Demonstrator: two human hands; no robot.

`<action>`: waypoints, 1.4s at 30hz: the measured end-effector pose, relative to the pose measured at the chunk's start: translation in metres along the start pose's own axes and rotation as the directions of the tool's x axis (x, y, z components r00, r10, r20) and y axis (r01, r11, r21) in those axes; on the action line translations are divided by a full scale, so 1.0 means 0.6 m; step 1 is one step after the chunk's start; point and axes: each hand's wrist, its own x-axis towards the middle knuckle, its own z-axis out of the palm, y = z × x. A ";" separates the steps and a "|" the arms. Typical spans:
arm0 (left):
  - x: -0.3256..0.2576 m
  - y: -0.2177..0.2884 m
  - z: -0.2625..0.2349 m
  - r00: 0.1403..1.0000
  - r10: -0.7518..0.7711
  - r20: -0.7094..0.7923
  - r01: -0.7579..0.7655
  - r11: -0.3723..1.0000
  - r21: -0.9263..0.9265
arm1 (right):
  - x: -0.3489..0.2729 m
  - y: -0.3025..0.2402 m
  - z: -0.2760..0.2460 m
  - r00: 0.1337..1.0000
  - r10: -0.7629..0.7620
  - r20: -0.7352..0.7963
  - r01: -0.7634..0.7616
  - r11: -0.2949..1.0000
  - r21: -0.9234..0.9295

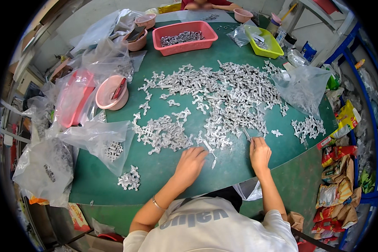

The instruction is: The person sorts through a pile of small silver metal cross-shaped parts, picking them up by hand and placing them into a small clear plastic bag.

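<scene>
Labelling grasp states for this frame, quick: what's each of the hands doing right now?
Left hand: palm down on the green table, fingers closed on a thin metal strip.
Right hand: pinching a small metal piece at the pile's edge.

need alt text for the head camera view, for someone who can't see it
Seen from above, a person's left hand and right hand each pinch a thin metal piece at the near edge of a wide heap of small silvery metal parts on a green table. Clear plastic bags, pink bowls, a pink tray and a yellow tray ring the heap.
</scene>
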 end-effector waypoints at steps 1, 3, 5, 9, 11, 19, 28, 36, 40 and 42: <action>0.011 -0.004 0.008 0.998 0.052 0.020 -0.053 0.997 0.052 | 0.000 0.003 -0.001 0.999 0.031 -0.027 -0.030 0.999 0.032; 0.026 -0.010 0.020 0.991 0.114 0.074 -0.123 0.984 0.133 | -0.005 0.001 -0.011 0.996 0.076 -0.039 -0.069 0.986 0.153; 0.037 -0.014 0.027 0.982 0.130 0.136 -0.155 0.969 0.192 | -0.016 0.003 -0.013 0.989 0.143 -0.035 -0.119 0.915 0.385; 0.045 -0.025 0.033 0.976 0.181 0.124 -0.202 0.962 0.183 | -0.027 -0.034 -0.035 0.785 0.312 0.535 -0.613 0.265 0.744; 0.047 -0.033 0.033 0.967 0.227 0.116 -0.244 0.955 0.167 | -0.037 -0.038 -0.022 0.756 0.226 0.614 -0.648 0.119 0.753; 0.049 0.011 0.028 0.933 -0.321 0.161 0.320 0.538 -0.780 | -0.043 -0.111 -0.017 0.823 0.069 0.564 -0.568 0.086 0.818; 0.062 0.000 -0.024 0.665 0.052 0.745 0.745 -0.118 -0.656 | 0.004 -0.083 -0.050 0.763 -0.331 0.555 -0.380 0.465 0.800; 0.066 0.011 -0.023 0.701 0.094 0.707 0.642 0.351 -0.682 | 0.003 -0.085 -0.066 0.740 -0.452 0.497 0.018 0.753 0.658; 0.063 0.006 -0.014 0.789 -0.080 0.610 0.611 0.208 -0.763 | 0.020 -0.073 -0.060 0.835 -0.278 0.475 -0.147 0.720 0.678; 0.065 0.004 -0.019 0.840 -0.179 0.511 0.538 0.169 -0.826 | 0.037 -0.038 -0.041 0.865 -0.063 0.497 -0.366 0.599 0.713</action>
